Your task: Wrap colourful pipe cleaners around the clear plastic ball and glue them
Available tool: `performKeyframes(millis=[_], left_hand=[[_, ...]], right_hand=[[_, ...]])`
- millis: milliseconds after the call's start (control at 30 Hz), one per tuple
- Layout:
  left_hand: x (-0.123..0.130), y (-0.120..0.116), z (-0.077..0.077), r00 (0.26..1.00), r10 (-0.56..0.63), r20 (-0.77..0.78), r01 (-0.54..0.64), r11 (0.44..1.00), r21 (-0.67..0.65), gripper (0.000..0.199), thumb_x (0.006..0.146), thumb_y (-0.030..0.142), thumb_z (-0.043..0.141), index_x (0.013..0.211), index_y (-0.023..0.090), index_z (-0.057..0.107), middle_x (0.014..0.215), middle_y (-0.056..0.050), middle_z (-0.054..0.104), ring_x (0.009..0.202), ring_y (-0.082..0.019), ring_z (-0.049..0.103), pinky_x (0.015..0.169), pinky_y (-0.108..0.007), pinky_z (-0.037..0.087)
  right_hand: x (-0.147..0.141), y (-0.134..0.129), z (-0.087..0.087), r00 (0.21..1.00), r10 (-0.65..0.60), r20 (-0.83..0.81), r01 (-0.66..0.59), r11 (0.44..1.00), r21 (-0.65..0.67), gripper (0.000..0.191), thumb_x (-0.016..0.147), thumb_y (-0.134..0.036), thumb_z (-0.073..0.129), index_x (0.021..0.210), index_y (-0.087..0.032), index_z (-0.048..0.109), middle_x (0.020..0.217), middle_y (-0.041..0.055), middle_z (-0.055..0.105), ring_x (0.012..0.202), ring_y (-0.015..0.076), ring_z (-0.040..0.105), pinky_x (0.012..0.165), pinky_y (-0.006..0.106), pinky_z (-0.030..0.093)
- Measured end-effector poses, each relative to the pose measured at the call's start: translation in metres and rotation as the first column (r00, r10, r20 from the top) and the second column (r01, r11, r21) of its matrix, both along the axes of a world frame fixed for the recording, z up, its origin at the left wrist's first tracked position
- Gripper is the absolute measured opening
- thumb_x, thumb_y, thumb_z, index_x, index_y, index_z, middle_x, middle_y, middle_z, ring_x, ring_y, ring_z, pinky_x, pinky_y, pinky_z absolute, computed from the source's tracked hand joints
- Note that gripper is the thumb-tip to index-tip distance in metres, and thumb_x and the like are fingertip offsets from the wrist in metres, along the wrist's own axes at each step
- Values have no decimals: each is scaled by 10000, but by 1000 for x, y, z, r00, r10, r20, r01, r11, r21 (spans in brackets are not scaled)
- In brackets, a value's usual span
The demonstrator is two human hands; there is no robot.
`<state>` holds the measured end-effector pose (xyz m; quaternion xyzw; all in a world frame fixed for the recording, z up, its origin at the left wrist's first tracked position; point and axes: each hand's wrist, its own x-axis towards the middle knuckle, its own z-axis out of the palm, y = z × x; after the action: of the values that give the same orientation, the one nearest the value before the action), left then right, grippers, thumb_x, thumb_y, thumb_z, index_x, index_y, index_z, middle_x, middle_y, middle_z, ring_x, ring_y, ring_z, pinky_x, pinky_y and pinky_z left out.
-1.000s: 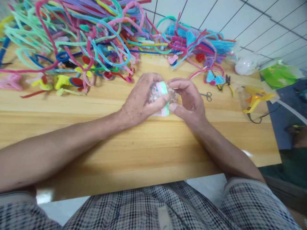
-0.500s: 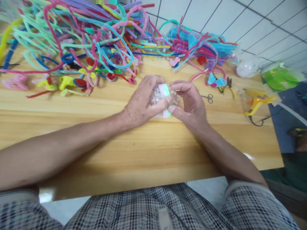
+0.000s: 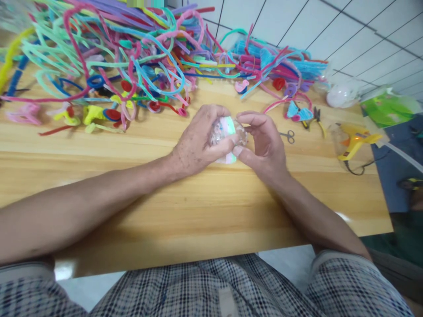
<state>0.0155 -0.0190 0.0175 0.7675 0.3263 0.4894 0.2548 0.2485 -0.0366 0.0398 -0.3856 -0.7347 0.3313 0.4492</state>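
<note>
Left fingers [image 3: 222, 149] and right fingers [image 3: 246, 157] hold a clear banded object [image 3: 230, 126]

Littered with fuzzy stems [image 3: 115, 39] at upper left, scissors [image 3: 287, 135] right of centre and a yellow glue gun [image 3: 357, 138] at right

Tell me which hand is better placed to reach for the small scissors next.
Right, I'd judge: the scissors lie just past the right hand, on its outer side. The left hand is farther off and wrapped around the clear, banded object.
</note>
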Motion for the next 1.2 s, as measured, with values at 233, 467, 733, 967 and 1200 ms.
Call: performKeyframes(millis=[233,467,733,967,1200], left_hand=[[2,0,1,1000,6,1,-6,1000,-3,502,1142,727,643,1375,283,645,1288,-95,770,1213,-321,752,1093,-568,677],[3,0,1,999,-4,37,4,1000,-18,502,1142,749,625,1353,294,657,1284,-107,772,1212,-339,755,1090,-622,673],[2,0,3,1000,-15,25,16,1000,-8,441,1146,680,658,1357,294,658,1283,-102,771,1212,-333,756,1080,-611,672],[4,-3,2,999,3,38,-2,1000,-32,419,1140,662,675,1358,305,659,1302,-99,774,1236,-331,761,1104,-596,669],[4,0,1,999,-1,36,2,1000,-9,449,1137,701,664,1355,309,653,1292,-95,782,1221,-334,758,1088,-611,676]], right_hand=[[0,1,-4,1000,-9,-8,9,1000,22,688,889,-722,930,1457,-427,677,1539,56,748,1493,355,693,1184,578,647],[1,0,-2,1000,20,-4,-19,999,41,624,956,-635,895,1487,-397,671,1515,46,761,1435,322,734,1174,575,651],[1,-1,1,1000,17,3,-17,999,31,606,952,-625,911,1471,-400,693,1507,38,777,1407,326,750,1175,589,651],[0,-2,5,998,-34,46,37,997,-61,648,886,-674,945,1420,-400,701,1511,40,789,1427,349,744,1219,598,650],[-3,-2,6,998,-45,33,47,996,-70,656,868,-711,927,1402,-401,708,1494,38,789,1446,363,735,1218,600,652]])
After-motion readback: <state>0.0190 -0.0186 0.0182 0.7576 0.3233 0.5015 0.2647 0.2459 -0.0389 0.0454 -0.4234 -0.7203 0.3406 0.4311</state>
